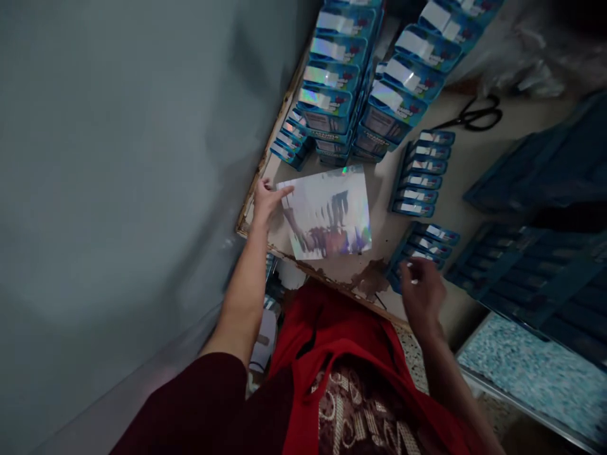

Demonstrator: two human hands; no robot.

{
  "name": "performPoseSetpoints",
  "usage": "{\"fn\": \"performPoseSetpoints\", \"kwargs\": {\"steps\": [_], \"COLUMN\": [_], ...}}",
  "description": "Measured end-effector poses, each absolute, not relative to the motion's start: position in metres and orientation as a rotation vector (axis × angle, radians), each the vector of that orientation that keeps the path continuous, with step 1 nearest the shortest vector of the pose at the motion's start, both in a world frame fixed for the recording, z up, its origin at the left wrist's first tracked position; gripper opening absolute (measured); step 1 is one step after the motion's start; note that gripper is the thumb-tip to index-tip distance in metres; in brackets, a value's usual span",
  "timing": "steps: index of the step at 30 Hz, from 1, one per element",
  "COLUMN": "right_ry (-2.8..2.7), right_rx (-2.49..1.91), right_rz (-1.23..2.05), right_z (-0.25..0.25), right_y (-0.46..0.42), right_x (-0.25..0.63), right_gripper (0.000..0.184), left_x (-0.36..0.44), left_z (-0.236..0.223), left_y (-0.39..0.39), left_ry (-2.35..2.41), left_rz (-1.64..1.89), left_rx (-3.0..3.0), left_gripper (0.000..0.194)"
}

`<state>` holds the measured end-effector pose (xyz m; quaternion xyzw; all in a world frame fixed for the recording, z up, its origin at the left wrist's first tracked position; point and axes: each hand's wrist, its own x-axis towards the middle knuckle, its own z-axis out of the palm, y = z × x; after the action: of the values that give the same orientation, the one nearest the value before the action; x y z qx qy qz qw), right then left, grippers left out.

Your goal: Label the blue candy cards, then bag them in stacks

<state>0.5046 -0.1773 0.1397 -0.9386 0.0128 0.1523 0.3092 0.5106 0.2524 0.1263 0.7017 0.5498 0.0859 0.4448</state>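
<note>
A shiny holographic sheet (332, 212) lies flat on the worn table (474, 164) near its front edge. My left hand (266, 199) rests on the sheet's left corner with fingers stretched out flat. My right hand (421, 291) hovers over a fanned row of small blue cards with white labels (429, 243) at the table's front; its fingers are curled and blurred by motion. A second fanned row of the same cards (422, 174) lies just beyond it.
Tall stacks of blue boxes with holographic labels (336, 76) stand at the back against a grey wall (118, 158). Black scissors (474, 117) lie at the back right. Flat dark blue sheets (545, 170) pile up on the right. Red cloth (332, 341) covers my lap.
</note>
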Motion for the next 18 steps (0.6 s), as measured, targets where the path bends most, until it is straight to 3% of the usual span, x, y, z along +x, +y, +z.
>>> {"fn": "performPoseSetpoints", "kwargs": {"steps": [4,8,18], "right_ry": [-0.479,-0.815,-0.995], "right_rx": [-2.26,-2.236,-2.389], "right_rz": [0.297,0.11,0.234], "right_z": [0.122,0.105,0.102], "right_y": [-0.057,0.038,0.091], "right_x": [0.534,0.57,0.588], "right_gripper": [0.022,0.03,0.033], "left_x": [0.518,0.505,0.492], "left_z": [0.093,0.098,0.118], "left_y": [0.271,0.253,0.245], "left_ry": [1.098,0.885,0.818], "left_rz": [0.003,0.141,0.18], "left_rx": [1.407,1.465,1.598], "left_gripper": [0.038,0.035,0.046]}}
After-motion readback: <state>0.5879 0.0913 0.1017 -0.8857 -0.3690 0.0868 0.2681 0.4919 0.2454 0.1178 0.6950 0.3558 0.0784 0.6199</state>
